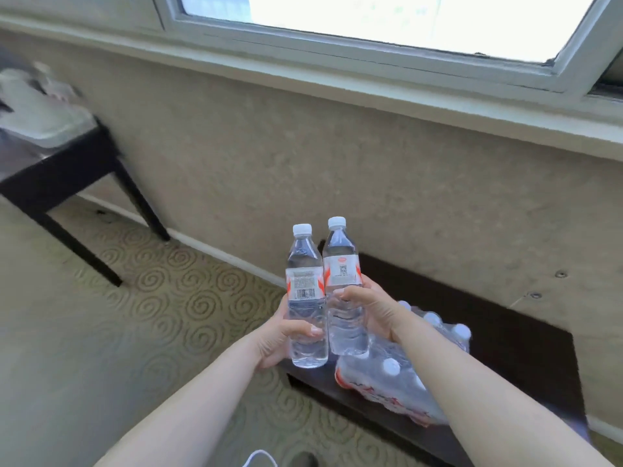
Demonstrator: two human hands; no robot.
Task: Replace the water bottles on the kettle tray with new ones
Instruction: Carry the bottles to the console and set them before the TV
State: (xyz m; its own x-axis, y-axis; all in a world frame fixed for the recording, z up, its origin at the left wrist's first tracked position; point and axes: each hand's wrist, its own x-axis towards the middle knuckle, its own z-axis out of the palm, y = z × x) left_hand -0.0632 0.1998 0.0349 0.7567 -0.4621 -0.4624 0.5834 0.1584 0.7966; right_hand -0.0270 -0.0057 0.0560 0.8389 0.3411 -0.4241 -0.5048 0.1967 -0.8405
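A dark desk point(505, 348) under the window is carrying a wrapped pack point(397, 382) of bottles. Above its near end, the left hand point(281, 338) is gripping one upright bottle point(306, 298), fingers point(312, 330) wrapped round it; the right hand point(367, 308) is clasping a second bottle point(344, 288), touching the first.

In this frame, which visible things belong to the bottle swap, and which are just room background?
Part of the job:
left hand holding the left bottle
right hand holding the right bottle
shrink-wrapped bottle pack on the low dark bench

Just there:
dark side table, things on it blurred
window
patterned carpet
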